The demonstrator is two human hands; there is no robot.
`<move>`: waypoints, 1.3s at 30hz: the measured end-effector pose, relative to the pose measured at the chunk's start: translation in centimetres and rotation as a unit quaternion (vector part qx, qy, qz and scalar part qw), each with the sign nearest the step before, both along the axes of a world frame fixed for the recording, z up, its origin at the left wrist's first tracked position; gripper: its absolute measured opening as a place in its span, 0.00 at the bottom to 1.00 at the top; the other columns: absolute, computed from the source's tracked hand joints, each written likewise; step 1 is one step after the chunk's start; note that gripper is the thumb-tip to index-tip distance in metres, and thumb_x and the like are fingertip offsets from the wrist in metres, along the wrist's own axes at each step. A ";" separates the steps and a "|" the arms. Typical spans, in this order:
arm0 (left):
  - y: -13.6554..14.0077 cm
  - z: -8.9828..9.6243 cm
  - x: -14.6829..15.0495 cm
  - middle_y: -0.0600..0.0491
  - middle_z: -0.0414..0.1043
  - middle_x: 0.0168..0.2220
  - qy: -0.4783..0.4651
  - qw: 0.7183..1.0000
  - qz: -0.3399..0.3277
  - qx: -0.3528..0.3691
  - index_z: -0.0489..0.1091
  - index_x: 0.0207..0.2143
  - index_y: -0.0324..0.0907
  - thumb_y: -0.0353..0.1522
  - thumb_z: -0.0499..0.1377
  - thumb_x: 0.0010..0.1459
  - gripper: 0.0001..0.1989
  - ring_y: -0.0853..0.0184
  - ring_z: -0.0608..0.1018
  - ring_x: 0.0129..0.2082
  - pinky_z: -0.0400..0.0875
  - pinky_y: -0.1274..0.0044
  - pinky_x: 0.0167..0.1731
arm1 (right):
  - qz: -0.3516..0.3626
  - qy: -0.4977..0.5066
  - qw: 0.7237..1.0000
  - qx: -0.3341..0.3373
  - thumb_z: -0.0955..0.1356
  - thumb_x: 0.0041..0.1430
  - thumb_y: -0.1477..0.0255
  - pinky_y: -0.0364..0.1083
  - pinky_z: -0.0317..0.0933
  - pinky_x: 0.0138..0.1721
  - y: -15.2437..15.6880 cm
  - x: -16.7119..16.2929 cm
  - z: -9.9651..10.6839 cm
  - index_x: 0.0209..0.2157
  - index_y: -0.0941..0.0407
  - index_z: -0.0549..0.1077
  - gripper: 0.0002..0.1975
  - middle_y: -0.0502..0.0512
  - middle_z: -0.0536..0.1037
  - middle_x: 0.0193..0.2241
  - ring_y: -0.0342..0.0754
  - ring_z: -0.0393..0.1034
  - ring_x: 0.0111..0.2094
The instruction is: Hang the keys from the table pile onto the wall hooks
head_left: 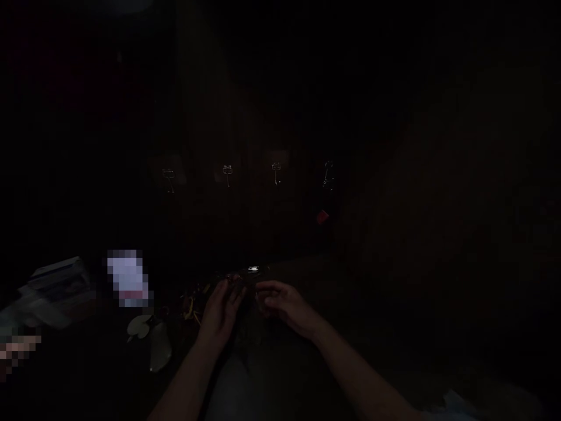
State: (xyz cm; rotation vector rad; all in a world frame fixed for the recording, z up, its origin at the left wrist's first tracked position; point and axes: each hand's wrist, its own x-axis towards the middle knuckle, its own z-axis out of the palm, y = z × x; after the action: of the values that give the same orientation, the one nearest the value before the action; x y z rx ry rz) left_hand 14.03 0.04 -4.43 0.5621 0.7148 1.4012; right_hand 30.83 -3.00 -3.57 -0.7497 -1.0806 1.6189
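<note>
Darkness covers nearly the whole room; only a dim work surface [272, 351] shows beneath the forearms. Nearest, the left hand [221, 313] and right hand [283, 304] meet over it, fingers curled loosely inward toward each other; whether either grips anything cannot be told. Just beyond the fingertips lies a small shiny object [253, 269], a bright glint, its long axis running left to right; its form is too dark to make out. Yellowish wires [191, 304] lie left of the left hand, a pale round piece [139, 326] farther left. Farthest, four metal hooks [227, 173] hang in a row on the wall.
</note>
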 end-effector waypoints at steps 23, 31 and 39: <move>-1.5 1.2 0.8 0.49 0.76 0.38 0.082 0.994 -0.070 0.030 0.70 0.30 0.40 0.39 0.65 0.43 0.14 0.63 0.77 0.40 0.67 0.70 0.45 | -0.247 -0.245 0.930 0.118 0.66 0.48 0.71 0.47 0.61 0.42 0.8 1.0 0.0 0.33 0.54 0.73 0.08 0.50 0.77 0.32 0.48 0.70 0.37; -2.7 1.6 1.6 0.54 0.76 0.29 0.318 0.939 -0.081 0.100 0.72 0.30 0.41 0.40 0.61 0.47 0.12 0.66 0.76 0.33 0.67 0.77 0.36 | -0.257 -0.297 0.881 0.263 0.65 0.54 0.70 0.46 0.60 0.44 -0.2 0.2 0.2 0.34 0.53 0.74 0.07 0.52 0.74 0.35 0.46 0.68 0.40; -2.7 0.9 2.0 0.55 0.74 0.26 0.478 0.854 -0.055 0.199 0.73 0.27 0.42 0.42 0.57 0.49 0.13 0.66 0.74 0.30 0.67 0.78 0.32 | -0.256 -0.312 0.860 0.312 0.66 0.53 0.71 0.44 0.61 0.40 -0.3 -0.4 -0.5 0.27 0.54 0.71 0.03 0.51 0.72 0.30 0.45 0.67 0.36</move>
State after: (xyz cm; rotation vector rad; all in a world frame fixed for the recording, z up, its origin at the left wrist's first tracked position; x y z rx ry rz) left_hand 16.04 -2.68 -3.51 1.6681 1.1476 1.1052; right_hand 30.41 -3.28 -4.02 -1.0220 -1.5815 0.4973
